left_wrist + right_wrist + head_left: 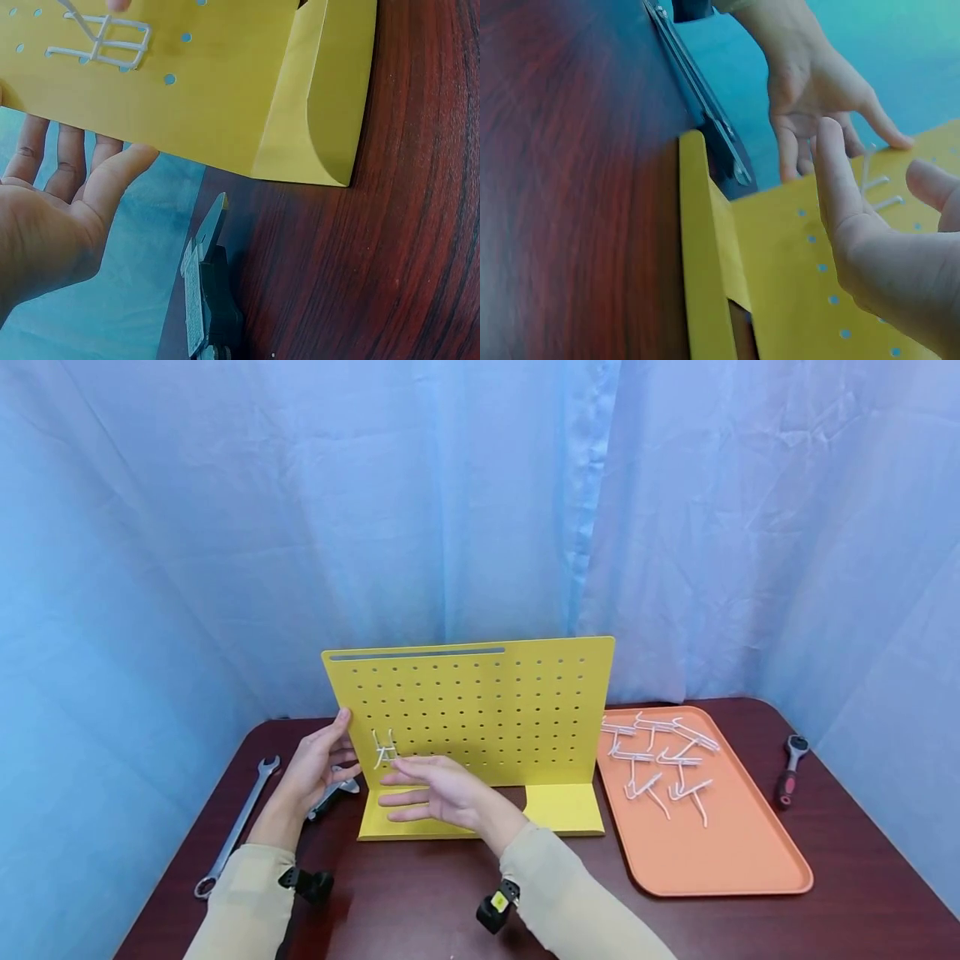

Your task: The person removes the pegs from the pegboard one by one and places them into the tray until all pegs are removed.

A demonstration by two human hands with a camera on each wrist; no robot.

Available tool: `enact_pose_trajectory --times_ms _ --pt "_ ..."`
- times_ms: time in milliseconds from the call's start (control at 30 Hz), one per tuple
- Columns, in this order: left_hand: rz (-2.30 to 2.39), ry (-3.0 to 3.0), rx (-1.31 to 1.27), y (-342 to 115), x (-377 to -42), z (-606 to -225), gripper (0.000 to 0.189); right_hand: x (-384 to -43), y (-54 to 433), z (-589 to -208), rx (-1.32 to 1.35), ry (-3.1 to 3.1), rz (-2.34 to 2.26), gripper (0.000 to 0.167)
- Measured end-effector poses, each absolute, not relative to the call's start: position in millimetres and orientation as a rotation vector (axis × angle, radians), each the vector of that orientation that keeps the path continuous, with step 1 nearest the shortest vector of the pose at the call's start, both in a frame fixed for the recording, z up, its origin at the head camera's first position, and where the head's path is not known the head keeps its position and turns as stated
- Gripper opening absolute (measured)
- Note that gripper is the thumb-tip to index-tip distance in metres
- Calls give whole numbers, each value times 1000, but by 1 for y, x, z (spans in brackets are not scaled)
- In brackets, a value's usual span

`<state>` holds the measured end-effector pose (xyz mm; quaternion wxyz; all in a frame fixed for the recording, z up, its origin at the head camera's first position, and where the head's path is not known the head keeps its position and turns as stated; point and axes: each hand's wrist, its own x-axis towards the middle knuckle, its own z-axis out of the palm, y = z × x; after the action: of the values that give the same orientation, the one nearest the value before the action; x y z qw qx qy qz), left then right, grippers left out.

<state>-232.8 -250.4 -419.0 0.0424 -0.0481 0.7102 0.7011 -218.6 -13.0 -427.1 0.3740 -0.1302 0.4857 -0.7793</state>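
Note:
A yellow pegboard [480, 718] stands upright on its folded base. My left hand [315, 768] grips its left side edge, thumb at the front and fingers reaching behind, as the left wrist view shows. One white double-pronged wire hook [386, 752] sits in holes low on the board's left side, its arm sticking out. My right hand [442, 792] is in front of the board with fingers extended toward the left. In the left wrist view a fingertip [118, 4] is right by the hook. The right wrist view shows thumb and index finger spread apart, nothing between them.
An orange tray [720, 860] at the right holds several white wire hooks [678, 758]. A ratchet [791, 768] lies beyond it. On the left are a combination wrench [238, 827] and a dark-handled metal tool [324, 802], partly behind my left hand. Curtains surround the table.

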Motion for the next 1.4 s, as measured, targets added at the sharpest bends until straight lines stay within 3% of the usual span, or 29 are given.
enact_pose_trajectory --times_ms 267,500,733,1400 --pt "2096 2133 -113 -255 -236 -413 73 -220 -26 -426 -284 1208 -2064 45" --pt "2066 2063 -63 -261 -236 -409 72 -218 -35 -424 -251 1169 -2049 30" --pt "2076 1995 -55 -266 -235 -406 64 -217 -41 -423 -243 1179 -2032 40" --pt "2087 1920 -6 -268 -237 -403 56 -224 -43 -422 -197 1177 -2035 38"
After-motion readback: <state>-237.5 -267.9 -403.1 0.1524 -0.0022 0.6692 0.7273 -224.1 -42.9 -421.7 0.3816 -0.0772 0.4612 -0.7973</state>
